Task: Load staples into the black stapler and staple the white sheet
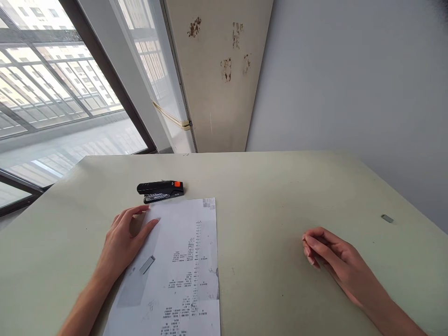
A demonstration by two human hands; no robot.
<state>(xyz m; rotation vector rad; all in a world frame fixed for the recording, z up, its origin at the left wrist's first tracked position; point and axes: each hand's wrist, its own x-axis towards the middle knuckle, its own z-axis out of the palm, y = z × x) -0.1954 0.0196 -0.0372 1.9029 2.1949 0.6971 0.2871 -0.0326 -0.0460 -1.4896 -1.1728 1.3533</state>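
A black stapler (161,190) with an orange patch lies on its side along the top edge of the printed paper (182,238). My left hand (121,240) rests at the paper's upper left, thumb over the sheet and fingers spread apart from it, fingertips just below the stapler. It grips nothing. A small strip of staples (147,264) lies on the paper beside that hand. My right hand (338,266) is over the table at the right, fingers curled and thumb against the index finger. Nothing shows between them, and it is away from the paper.
Another small grey strip, seemingly staples (387,218), lies near the right edge of the pale table (259,200). Behind the table stand a grey wall (343,79) and a beige panel (217,107) with brown marks. A window (52,88) is at the left.
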